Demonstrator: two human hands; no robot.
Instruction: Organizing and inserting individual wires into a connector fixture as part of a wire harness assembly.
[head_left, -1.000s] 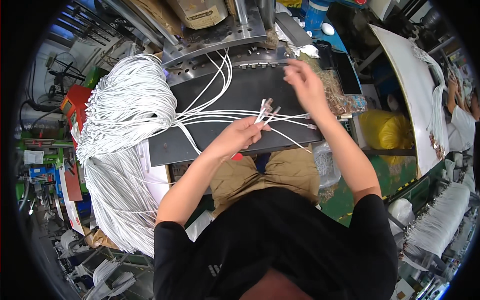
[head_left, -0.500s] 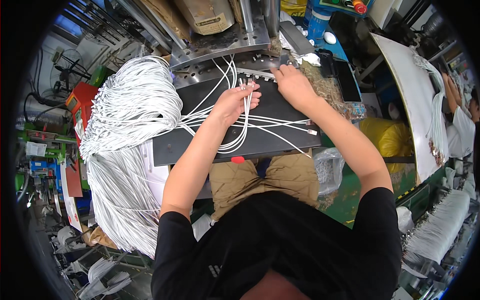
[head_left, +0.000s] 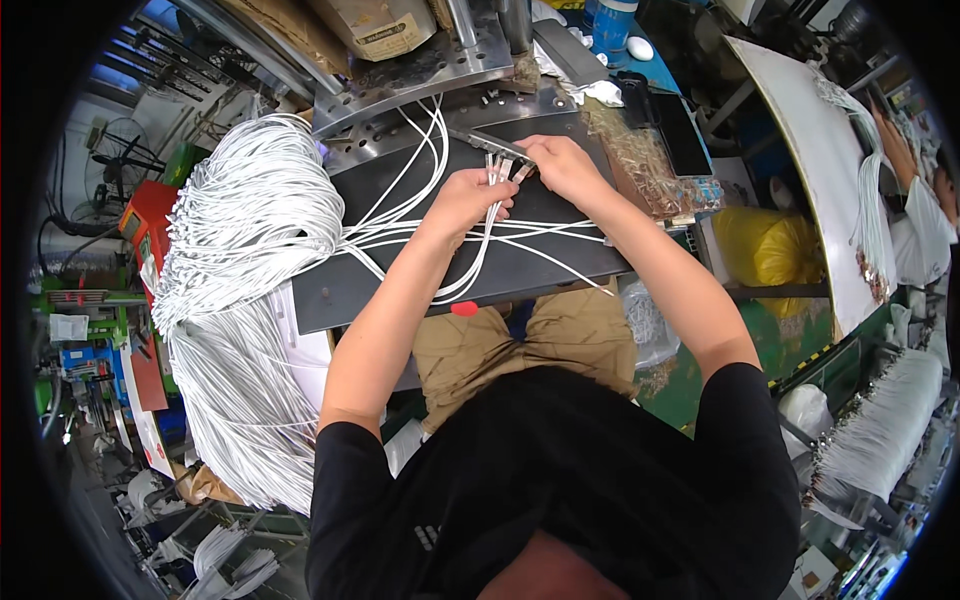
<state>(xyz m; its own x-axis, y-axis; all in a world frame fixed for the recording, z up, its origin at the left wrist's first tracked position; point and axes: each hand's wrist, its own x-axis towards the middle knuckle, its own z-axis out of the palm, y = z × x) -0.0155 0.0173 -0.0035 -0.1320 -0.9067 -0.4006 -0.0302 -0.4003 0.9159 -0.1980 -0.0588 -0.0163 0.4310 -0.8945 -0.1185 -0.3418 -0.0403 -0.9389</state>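
Observation:
Several white cables (head_left: 481,250) with clear plug ends are pinched in my left hand (head_left: 470,205), and their tips stick up past the fingers. Close beside it, my right hand (head_left: 566,168) grips the near right end of a narrow metal strip (head_left: 485,142) with notches along its edge. The strip slants over the black work board (head_left: 385,268), its far end pointing left. The plug ends lie right by the strip's edge; whether any sits in a notch is too small to tell. Other white cables (head_left: 545,229) run across the board under my hands.
A thick bundle of white cables (head_left: 255,190) hangs over the board's left side. Behind stands a metal press plate (head_left: 415,75) with steel posts. To the right are a dark phone-like slab (head_left: 683,135), a blue canister (head_left: 613,25) and a yellow bag (head_left: 765,250). Another person's arm shows far right.
My right hand has drawn the metal strip toward me, lifted and tilted, up to the plugs in my left hand. The whole view has shifted slightly.

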